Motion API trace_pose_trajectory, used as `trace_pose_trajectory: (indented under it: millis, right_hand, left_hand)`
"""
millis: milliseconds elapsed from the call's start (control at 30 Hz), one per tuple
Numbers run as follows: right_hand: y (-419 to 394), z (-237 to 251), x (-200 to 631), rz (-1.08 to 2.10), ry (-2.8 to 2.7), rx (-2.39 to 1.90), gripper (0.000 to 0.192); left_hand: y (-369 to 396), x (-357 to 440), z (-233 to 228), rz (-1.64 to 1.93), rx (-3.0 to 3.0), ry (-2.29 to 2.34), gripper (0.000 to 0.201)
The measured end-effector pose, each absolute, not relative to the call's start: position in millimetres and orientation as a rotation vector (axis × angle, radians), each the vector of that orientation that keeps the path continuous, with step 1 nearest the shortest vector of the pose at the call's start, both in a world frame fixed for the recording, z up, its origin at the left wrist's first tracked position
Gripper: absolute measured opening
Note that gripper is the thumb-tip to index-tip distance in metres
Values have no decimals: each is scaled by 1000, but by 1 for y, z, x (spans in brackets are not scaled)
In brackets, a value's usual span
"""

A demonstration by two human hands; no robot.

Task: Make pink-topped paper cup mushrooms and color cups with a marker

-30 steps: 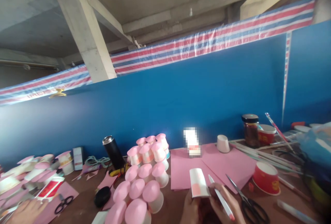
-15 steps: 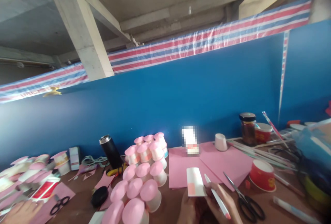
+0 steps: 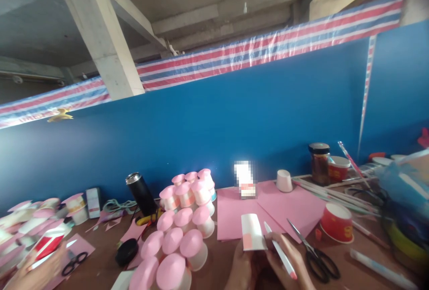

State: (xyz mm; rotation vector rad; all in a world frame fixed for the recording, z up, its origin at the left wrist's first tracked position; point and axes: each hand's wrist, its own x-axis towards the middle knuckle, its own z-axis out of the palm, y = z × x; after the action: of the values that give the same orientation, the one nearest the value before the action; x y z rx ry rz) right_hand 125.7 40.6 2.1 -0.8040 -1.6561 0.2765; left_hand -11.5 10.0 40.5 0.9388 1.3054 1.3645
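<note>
A white paper cup with a pale orange patch lies on its side in my left hand, whose fingers are closed round its lower end. My right hand grips a white marker with a red end, its other end pointing up beside the cup. The marker and the cup look very close; whether they touch I cannot tell. Behind the cup lie pink paper sheets. Black-handled scissors rest to the right of my right hand.
Several cups with pink paper cone tops stand left of my hands. A red paper bowl, a dark jar and a small white cup are at right. At far left another person's hand is by a red-and-white cup.
The view has shifted slightly. My hands keep the cup and marker in nearly the same pose. At far left, the other person's hand has moved right and closed in on the red-and-white cup.
</note>
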Motion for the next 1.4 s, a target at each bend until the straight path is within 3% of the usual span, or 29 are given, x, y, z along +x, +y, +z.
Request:
trace_pose_trajectory:
  millis: [133,433,1400]
  right_hand:
    - [42,2,125,273,-1675,-775,17]
    - [40,4,125,363,-1668,-761,17]
    - [38,8,125,349,-1661,-812,14]
  left_hand:
    - [10,-15,44,1308,948,1255,43]
    - [17,-5,44,1184,944,1041,53]
    - [15,-5,48,1201,885,945,49]
